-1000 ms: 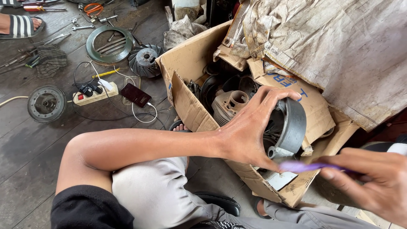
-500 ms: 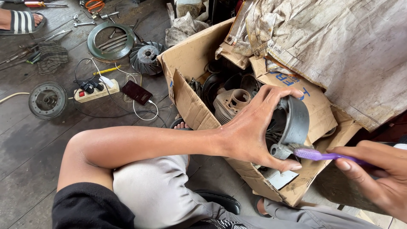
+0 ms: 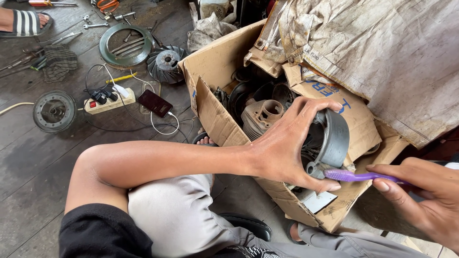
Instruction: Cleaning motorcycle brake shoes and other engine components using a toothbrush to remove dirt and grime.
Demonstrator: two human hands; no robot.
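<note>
We count two hands, one grey metal housing (image 3: 332, 138), one purple toothbrush (image 3: 363, 177) and one cardboard box (image 3: 215, 105). Our left hand (image 3: 282, 148) wraps its fingers around the housing over the box's open top; our right hand (image 3: 425, 200) pinches the toothbrush. Since a second ago, the brush head has risen to touch the housing's lower edge.
</note>
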